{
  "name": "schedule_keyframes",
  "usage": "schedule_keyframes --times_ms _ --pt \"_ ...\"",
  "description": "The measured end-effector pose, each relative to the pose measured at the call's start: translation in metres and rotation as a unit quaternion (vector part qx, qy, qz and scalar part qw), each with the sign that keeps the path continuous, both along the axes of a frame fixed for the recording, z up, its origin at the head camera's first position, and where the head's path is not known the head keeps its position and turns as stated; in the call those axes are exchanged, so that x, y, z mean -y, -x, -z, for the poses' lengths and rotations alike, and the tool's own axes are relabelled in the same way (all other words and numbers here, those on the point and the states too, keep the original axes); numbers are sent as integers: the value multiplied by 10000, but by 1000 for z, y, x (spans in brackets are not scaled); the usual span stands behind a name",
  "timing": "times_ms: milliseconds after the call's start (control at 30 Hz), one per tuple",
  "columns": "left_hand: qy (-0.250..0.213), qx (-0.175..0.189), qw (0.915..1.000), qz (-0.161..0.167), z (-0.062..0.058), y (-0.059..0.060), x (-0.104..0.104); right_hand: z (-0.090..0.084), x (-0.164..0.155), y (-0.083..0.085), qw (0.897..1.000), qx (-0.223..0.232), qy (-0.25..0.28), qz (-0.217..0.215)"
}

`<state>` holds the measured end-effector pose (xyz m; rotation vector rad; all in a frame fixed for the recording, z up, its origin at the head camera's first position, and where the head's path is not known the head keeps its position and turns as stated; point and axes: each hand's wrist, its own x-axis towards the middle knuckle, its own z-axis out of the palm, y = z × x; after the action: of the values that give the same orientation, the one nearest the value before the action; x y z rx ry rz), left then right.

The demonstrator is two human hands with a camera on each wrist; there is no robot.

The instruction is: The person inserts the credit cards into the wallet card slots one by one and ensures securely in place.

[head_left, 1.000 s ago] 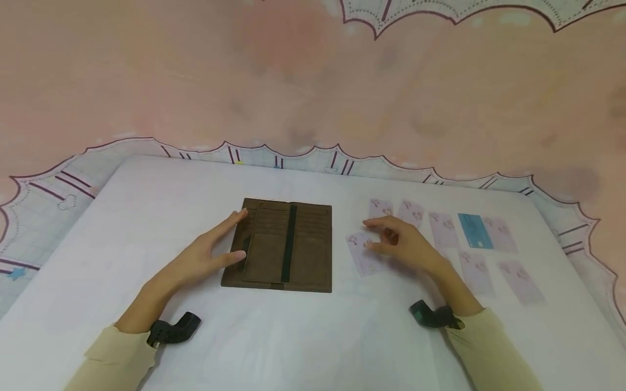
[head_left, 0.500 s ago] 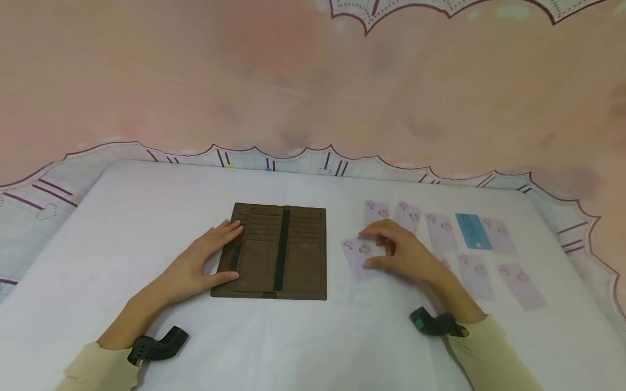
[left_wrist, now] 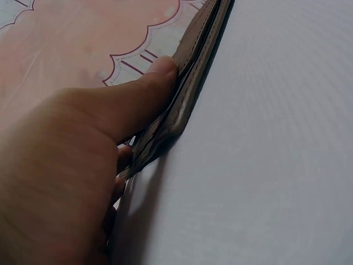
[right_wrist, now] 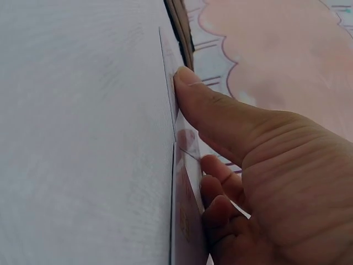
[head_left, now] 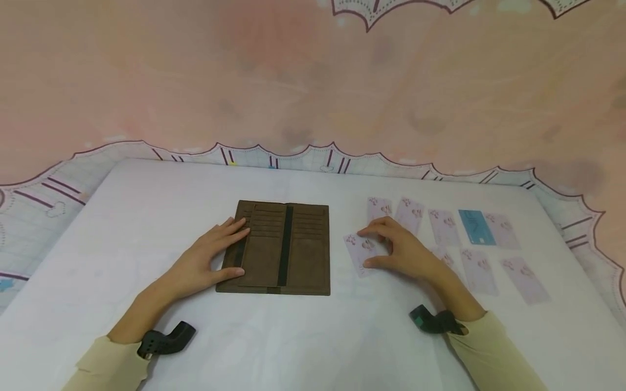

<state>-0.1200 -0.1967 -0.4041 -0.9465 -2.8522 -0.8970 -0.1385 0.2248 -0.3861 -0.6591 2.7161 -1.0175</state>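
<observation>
An unfolded brown wallet, with stacked card slots and a dark centre strip, lies in the middle of the table. My left hand rests on its left edge, thumb and fingers spread; the left wrist view has the thumb on the leather. To the wallet's right, a pale pink card with reddish prints lies flat. Above it my right hand arches, index fingertip at the card's far edge, thumb on its nearer part. In the right wrist view that thumb touches the card face while other fingers curl behind. The palm hides part of the card.
Several similar pink cards lie in two rough rows on the right. One blue card overlaps a pink one there. The white tabletop ends at the back against a patterned wall covering.
The head view shifts slightly. My left fingers settle flatter on the wallet's edge, and my right index finger and thumb shift a little left over the pink card. Wallet and cards keep their places.
</observation>
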Motion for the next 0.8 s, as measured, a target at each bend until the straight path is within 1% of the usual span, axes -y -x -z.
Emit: schedule_keyframes --times_ms 200,367,633,800 --pt "16 -26 10000 4 0 0 0 0 3 -2 9999 137 -56 22" --pt "-43 -87 9999 57 0 -1 1 -1 7 -3 9999 110 -37 11" --pt "-22 -35 10000 11 1 -1 -1 -1 10 -6 9983 242 -262 464" --pt "32 26 10000 -74 0 -1 -1 -2 12 -6 9975 284 -267 581"
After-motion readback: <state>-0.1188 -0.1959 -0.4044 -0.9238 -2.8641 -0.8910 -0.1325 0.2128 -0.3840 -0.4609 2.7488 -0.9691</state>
